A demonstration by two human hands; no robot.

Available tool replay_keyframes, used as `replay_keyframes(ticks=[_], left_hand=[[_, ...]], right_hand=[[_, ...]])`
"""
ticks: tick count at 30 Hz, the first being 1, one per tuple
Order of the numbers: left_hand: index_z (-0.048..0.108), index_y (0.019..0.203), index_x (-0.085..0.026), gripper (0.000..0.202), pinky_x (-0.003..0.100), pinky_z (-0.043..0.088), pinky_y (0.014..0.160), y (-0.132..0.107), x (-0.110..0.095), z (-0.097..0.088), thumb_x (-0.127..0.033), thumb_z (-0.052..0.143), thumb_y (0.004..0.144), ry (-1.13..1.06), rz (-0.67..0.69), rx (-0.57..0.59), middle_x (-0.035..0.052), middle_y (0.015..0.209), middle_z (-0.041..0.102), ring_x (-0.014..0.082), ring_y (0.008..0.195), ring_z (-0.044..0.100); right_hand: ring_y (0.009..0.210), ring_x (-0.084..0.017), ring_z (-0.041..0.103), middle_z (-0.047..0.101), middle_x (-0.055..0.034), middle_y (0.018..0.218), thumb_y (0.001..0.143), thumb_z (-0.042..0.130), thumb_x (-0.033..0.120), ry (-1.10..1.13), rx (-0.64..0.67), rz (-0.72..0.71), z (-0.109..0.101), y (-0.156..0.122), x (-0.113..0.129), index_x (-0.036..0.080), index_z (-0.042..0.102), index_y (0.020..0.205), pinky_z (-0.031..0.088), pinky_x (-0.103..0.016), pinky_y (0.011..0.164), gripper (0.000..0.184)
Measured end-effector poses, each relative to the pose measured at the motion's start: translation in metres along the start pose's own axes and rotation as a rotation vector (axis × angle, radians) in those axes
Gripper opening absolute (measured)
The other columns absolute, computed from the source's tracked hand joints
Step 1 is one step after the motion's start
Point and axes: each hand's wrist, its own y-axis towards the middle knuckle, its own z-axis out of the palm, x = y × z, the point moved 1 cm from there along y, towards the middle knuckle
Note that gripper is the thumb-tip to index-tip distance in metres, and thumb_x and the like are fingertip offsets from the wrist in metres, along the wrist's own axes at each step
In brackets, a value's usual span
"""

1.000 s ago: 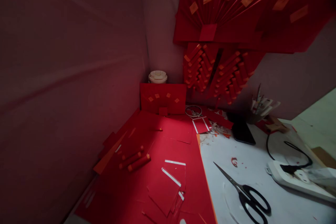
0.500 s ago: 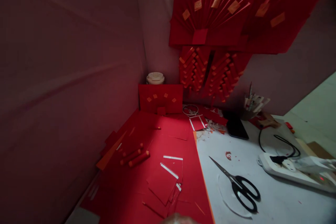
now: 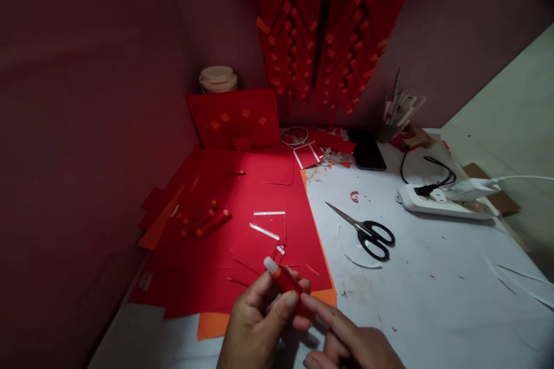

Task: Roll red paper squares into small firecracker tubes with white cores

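At the lower middle, my left hand is closed around a red paper roll, thumb on its near side and fingers behind. A rounded white tip, perhaps of a pen or rod, sticks out of the roll's upper end beside an orange band. The index finger of my right hand stretches out and touches the roll's lower part; its other fingers are partly curled and apart from the roll. Just beyond lie flat red paper pieces with white tape strips. Finished red tubes with orange ends rest further left.
Black-handled scissors lie on the white table to the right. Behind them are a power strip, a dark phone and a pen cup. Large red sheets cover the left side. Red tube decorations hang on the wall.
The view has tilted down and shifted right. Both hands have come into view with the red paper roll; before, only a bit of one hand showed at the bottom edge.
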Motion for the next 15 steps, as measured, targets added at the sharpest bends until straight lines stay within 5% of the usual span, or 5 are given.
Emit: replay_keyframes(ticks=[6,15], left_hand=[[0.072,0.1,-0.019,0.021,0.024,0.051,0.067,0.002,0.004,-0.004,-0.03,0.077,0.082,0.001,0.014,0.001,0.0065,0.095,0.075,0.0109,0.065,0.066],[0.071,0.103,-0.017,0.023,0.028,0.055,0.066,-0.001,0.0,0.006,-0.029,0.075,0.083,-0.008,0.021,-0.02,0.0093,0.097,0.075,0.0119,0.06,0.064]], right_hand=[[0.05,-0.016,0.053,0.061,-0.0011,0.057,0.072,0.06,0.033,0.111,0.238,0.034,-0.018,0.001,0.024,0.023,0.046,0.147,0.048,-0.031,0.058,0.077],[0.049,-0.015,0.05,0.063,-0.0021,0.058,0.072,0.056,0.03,0.149,0.19,0.009,-0.013,-0.007,0.022,0.021,0.041,0.15,0.044,-0.028,0.052,0.08]])
